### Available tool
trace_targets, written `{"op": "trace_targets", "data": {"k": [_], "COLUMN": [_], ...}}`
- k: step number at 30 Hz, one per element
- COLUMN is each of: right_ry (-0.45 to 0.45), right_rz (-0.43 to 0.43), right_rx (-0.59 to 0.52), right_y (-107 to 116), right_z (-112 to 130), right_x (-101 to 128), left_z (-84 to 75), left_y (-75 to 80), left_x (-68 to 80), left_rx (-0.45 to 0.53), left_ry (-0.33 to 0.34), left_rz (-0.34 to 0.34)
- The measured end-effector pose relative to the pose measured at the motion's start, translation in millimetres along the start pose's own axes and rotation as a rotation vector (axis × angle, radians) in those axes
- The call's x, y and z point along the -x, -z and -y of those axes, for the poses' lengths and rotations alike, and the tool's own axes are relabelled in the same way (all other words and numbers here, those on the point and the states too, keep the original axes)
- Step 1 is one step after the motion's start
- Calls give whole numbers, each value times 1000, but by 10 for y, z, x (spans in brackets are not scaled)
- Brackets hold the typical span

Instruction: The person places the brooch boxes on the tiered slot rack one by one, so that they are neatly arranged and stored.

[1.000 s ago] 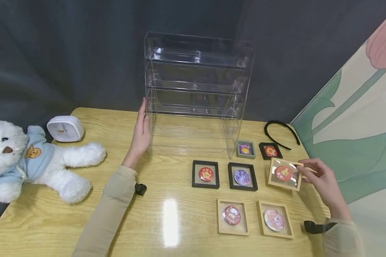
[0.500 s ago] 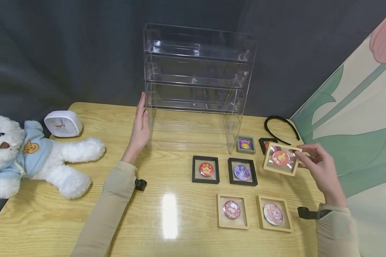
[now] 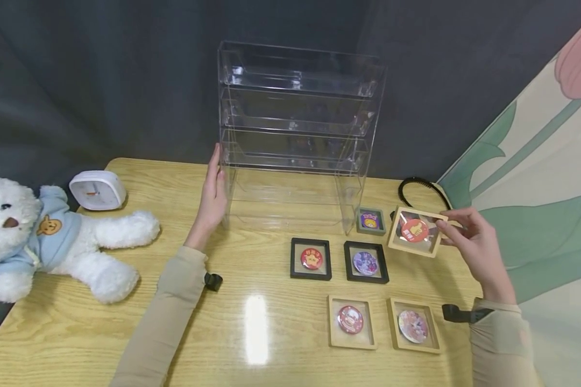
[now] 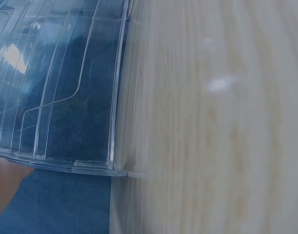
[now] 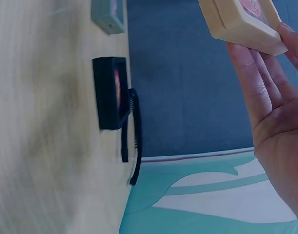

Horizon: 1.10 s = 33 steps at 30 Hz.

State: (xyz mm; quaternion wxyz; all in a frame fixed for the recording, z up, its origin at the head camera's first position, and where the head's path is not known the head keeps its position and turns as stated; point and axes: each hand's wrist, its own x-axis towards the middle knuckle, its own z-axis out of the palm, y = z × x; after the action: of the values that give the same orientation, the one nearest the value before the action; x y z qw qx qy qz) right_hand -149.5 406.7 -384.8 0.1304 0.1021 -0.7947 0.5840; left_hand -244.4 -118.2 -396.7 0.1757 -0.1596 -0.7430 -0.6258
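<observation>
A clear acrylic display shelf with several tiers stands at the back of the wooden table. My left hand rests flat against its left side, fingers straight; the left wrist view shows the shelf's wall close up. My right hand pinches a light wooden frame holding a red badge, lifted above the table at the right. The same frame shows in the right wrist view above my fingers.
On the table lie two black frames, two wooden frames, a small grey-green frame and a black headband. A white teddy bear and a white clock sit at the left.
My right hand has lifted the wooden frame with the red badge up and to the left, toward the shelf. The left hand stays against the shelf's side.
</observation>
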Motion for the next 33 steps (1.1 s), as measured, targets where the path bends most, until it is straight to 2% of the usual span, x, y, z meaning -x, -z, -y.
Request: {"op": "trace_targets", "data": {"k": [5,14,19,26,29,33], "right_ry": [18,65,87,127,126,123], "right_rz": [-9,-10,9,22,22,19], "right_rx": [13,45,-14,-36,-91,-110], "right_y": [-80,-236,-335,-459,-504,-547], "right_z": [71,219,294,399,431,449], "right_x": [-92,-271,-395,-544,-590,-620], "left_z": [11,19,18,9,8,8], "left_y": [12,19,12,5,0,-8], "left_x": [16,22,15,9,5,6], "left_rx": [7,29,29,37,34,26], "left_ry": [-7,18,14,25,30,35], "left_rz": [-13,-7,-17,-19,-15,-8]}}
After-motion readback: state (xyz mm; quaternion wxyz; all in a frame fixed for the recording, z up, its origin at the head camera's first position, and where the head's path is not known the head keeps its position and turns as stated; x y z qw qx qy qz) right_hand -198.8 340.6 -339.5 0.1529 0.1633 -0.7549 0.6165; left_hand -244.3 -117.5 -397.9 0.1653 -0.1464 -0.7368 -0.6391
